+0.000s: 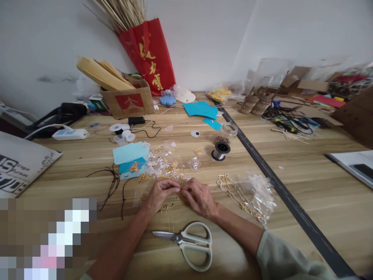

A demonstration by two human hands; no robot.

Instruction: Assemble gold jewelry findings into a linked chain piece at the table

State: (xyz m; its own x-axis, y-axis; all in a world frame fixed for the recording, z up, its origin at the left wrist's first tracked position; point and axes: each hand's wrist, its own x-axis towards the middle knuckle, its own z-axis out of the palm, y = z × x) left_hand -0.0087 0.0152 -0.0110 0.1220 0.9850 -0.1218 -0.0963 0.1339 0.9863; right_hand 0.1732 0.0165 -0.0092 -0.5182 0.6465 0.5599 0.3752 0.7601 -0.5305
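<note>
My left hand (159,194) and my right hand (201,197) meet fingertip to fingertip over the table, both pinched closed. What they hold between them is too small to make out. Just below the fingers lies a gold beaded chain (169,207). Beyond my hands is a loose pile of gold and silver beads (159,167), partly in clear bags. White-handled scissors (196,244) rest on the table nearer to me, blades pointing left. Right of my right hand are a gold and silver bead necklace (237,194) and crumpled clear plastic bags (262,194).
A wire spool (220,151) stands beyond the beads. Blue card sheets (131,153) and black cords (112,184) lie to the left. At the back are a cardboard box (128,99) and a red bag (153,58). A dark strip (262,163) crosses the table on the right.
</note>
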